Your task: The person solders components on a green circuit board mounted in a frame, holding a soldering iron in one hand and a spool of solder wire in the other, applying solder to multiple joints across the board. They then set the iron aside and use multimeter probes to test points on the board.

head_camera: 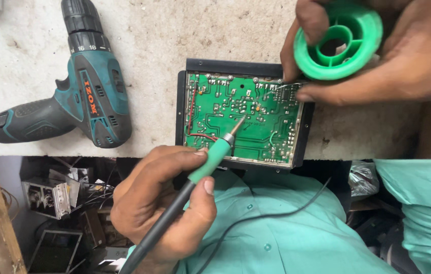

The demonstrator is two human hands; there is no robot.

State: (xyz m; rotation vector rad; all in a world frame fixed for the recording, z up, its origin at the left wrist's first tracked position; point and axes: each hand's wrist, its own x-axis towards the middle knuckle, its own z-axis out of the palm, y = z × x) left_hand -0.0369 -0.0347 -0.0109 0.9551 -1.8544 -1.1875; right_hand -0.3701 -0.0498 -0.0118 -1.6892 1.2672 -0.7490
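Observation:
A green circuit board (235,116) lies solder side up in a black housing (181,101) at the near edge of a pale workbench. My left hand (159,203) grips a soldering iron (215,155) with a green collar and black handle like a pen. Its metal tip touches the middle of the board. My right hand (408,56) holds a green solder spool (340,43) above the board's far right corner. A thin strand of solder wire (287,86) runs from the fingers onto the board's top right edge.
A teal and black cordless drill (91,96) lies on its side on the bench (164,35) to the left of the board. The iron's black cord (276,213) trails over my teal shirt. Below the bench edge at lower left sit metal chassis and wire clutter (53,195).

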